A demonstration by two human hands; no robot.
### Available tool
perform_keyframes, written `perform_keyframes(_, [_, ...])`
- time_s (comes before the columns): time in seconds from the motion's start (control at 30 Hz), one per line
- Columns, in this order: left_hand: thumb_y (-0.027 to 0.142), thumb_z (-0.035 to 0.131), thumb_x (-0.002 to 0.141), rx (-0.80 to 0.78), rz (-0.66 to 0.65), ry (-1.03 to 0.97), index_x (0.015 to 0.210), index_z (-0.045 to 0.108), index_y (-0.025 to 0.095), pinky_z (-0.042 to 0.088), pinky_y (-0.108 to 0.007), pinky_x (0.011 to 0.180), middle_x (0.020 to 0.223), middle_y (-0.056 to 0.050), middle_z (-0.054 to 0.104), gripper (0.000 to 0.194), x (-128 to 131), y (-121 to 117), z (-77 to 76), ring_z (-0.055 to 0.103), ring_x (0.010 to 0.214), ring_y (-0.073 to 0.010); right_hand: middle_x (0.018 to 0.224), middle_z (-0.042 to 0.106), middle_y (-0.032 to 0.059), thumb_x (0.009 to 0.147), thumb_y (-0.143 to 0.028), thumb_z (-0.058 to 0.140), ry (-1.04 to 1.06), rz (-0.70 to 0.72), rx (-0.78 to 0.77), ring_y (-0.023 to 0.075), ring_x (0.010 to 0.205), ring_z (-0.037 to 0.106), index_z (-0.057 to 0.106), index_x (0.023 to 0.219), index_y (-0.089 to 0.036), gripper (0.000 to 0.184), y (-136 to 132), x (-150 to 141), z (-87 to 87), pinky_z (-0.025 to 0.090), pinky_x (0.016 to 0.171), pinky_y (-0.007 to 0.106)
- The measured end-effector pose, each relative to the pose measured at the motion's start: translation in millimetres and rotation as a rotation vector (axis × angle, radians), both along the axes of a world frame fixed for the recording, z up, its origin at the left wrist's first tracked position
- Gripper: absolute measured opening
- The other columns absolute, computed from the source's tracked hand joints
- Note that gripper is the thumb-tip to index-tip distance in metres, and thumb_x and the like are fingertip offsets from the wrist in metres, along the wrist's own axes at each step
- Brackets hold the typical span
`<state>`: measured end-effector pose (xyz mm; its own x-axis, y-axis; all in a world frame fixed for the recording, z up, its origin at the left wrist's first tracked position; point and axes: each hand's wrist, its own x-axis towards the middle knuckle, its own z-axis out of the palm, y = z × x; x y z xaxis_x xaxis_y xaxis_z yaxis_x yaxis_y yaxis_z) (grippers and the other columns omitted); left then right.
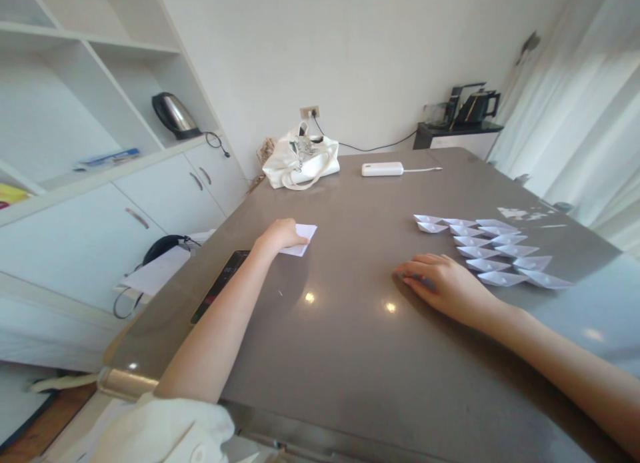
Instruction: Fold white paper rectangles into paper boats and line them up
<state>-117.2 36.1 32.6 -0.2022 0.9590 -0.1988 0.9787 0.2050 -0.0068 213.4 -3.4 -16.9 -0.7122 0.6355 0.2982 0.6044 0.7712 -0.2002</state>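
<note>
On the left side of the table, my left hand (281,236) has its thumb over the edge of some white paper (300,249) and grips it. Its other fingers are partly hidden, and I cannot tell whether the paper is one sheet or a small stack. My right hand (430,277) rests on the tabletop with fingers stretched out and nothing held. Just beyond it, several folded white paper boats (495,251) stand in rows at the right.
A phone (220,286) lies under my left forearm on the grey table (340,356). Farther back are a white handbag (303,159) and a white power bank (383,169) with a short cable. White paper scraps (520,213) lie near the right edge.
</note>
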Motion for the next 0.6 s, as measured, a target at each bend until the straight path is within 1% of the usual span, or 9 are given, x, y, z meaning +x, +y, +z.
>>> perform_keyframes(0.1, [0.048, 0.063, 0.071, 0.007, 0.002, -0.006, 0.111, 0.064, 0.015, 0.047, -0.026, 0.074, 0.113, -0.016, 0.067, 0.053, -0.4, 1.0, -1.2, 0.065, 0.099, -0.0272, 0.09, 0.068, 0.0058, 0.087, -0.016, 0.047, -0.011, -0.008, -0.019, 0.019, 0.081, 0.063, 0.067, 0.102, -0.022, 0.025, -0.3, -1.5, 0.8, 0.046, 0.074, 0.029])
perform_keyframes(0.27, [0.049, 0.065, 0.069, 0.025, -0.002, -0.024, 0.11, 0.065, 0.012, 0.047, -0.029, 0.076, 0.112, -0.018, 0.067, 0.055, -3.3, 2.4, -2.9, 0.064, 0.098, -0.0293, 0.09, 0.067, 0.0057, 0.088, -0.017, 0.047, -0.015, -0.019, -0.045, 0.0189, 0.082, 0.063, 0.066, 0.104, -0.021, 0.026, -0.3, -2.0, 0.2, 0.045, 0.074, 0.029])
perform_keyframes(0.43, [0.052, 0.067, 0.066, 0.041, 0.004, -0.032, 0.109, 0.065, 0.015, 0.047, -0.028, 0.075, 0.112, -0.016, 0.067, 0.057, -6.7, 2.5, -3.6, 0.065, 0.097, -0.0281, 0.091, 0.066, 0.0061, 0.088, -0.017, 0.046, -0.01, -0.014, -0.049, 0.019, 0.082, 0.062, 0.066, 0.105, -0.021, 0.026, 0.4, -1.0, -1.2, 0.045, 0.074, 0.029])
perform_keyframes(0.6, [0.054, 0.067, 0.066, 0.042, 0.007, -0.039, 0.108, 0.065, 0.015, 0.047, -0.028, 0.074, 0.112, -0.017, 0.066, 0.058, -6.5, 1.1, -2.3, 0.064, 0.098, -0.0287, 0.091, 0.066, 0.0065, 0.088, -0.017, 0.046, -0.005, -0.011, -0.046, 0.0191, 0.081, 0.062, 0.067, 0.104, -0.021, 0.026, 0.0, -0.9, -0.4, 0.046, 0.074, 0.03])
